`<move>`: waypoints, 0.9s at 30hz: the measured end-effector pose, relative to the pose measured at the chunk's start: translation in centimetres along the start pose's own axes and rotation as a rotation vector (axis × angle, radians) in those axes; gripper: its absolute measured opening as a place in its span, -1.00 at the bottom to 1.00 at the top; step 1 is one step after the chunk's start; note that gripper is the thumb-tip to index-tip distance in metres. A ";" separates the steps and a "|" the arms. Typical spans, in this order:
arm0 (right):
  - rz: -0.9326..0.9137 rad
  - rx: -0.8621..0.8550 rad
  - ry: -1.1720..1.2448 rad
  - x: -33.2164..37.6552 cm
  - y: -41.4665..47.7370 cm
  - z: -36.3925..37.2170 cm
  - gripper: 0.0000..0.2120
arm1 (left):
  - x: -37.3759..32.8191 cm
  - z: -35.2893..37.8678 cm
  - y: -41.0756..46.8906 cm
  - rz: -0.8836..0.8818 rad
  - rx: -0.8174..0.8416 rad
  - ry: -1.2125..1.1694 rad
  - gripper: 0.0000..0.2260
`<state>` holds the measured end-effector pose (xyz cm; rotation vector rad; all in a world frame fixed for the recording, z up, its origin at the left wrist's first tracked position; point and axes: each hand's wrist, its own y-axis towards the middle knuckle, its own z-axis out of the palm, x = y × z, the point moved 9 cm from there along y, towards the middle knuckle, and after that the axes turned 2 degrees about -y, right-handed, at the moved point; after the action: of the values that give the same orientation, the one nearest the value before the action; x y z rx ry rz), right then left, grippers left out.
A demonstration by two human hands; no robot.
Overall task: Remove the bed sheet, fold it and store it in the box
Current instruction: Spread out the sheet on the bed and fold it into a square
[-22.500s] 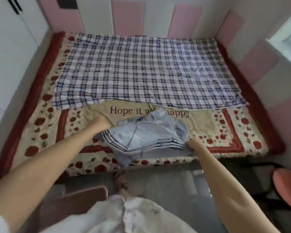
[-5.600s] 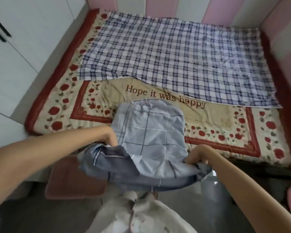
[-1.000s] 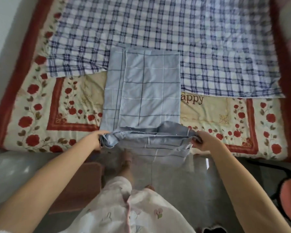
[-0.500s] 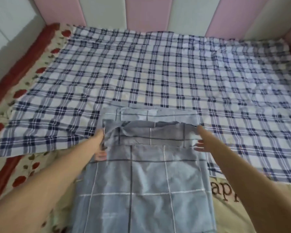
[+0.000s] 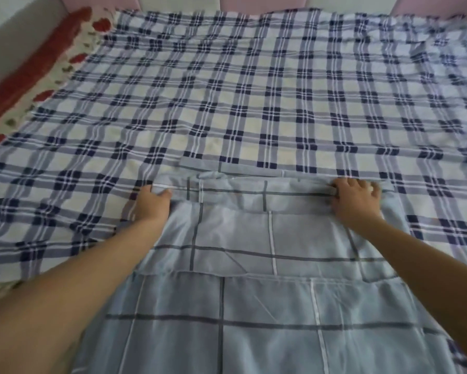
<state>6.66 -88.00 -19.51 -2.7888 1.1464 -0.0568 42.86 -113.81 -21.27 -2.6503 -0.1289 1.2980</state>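
the bed sheet (image 5: 254, 238), pale blue with a thin grid, lies as a long folded strip down the middle of the bed, on top of a blue-and-white plaid cloth (image 5: 227, 103) that covers most of the mattress. a floral quilt with a red border (image 5: 24, 74) shows at the left edge. the near end of the strip is doubled over towards the far end, and both arms reach forward to set that edge down. the left hand (image 5: 152, 202) grips the left corner of the folded edge, fingers curled into the cloth with the thumb on top. the right hand (image 5: 355, 197) holds the right corner, fingers bent over the edge and the thumb lying along the fold. the upper layer stops just short of the far edge, where a narrow band of the lower layer shows. the step in hand looks like the lengthwise halving of the strip, so folding is well along but not finished, and storing has not begun. the next move probably calls for lining the two edges up square, letting go and smoothing the slack near the left hand, then folding again to a size a box would take. no box is in view, so where the bundle must go cannot be judged from here.
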 end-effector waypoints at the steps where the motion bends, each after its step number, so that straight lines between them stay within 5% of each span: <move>1: -0.026 -0.007 -0.028 0.1 0.5 0.0 -0.70 | -0.1 -0.2 0.3 0.011 -0.018 -0.019 -0.76; 10: -0.114 0.001 -0.039 -4.3 1.8 -3.1 -0.76 | -5.3 0.4 1.6 0.228 0.032 -0.040 -0.90; 16: -0.035 -0.020 -0.202 -6.1 2.8 -3.5 -0.70 | -6.5 4.0 2.4 0.194 0.025 -0.084 -0.82; 23: -0.043 0.203 -0.372 -7.6 3.5 0.1 -0.71 | -4.0 6.6 2.5 0.115 -0.003 0.045 -0.72; 27: 0.071 0.021 -0.374 -8.9 3.1 -1.9 -0.76 | -5.8 7.0 3.2 0.141 0.040 0.111 -0.76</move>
<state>-1.94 -84.14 -17.96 -2.5838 1.1339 0.4363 33.78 -116.94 -21.66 -2.7315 0.1001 1.1756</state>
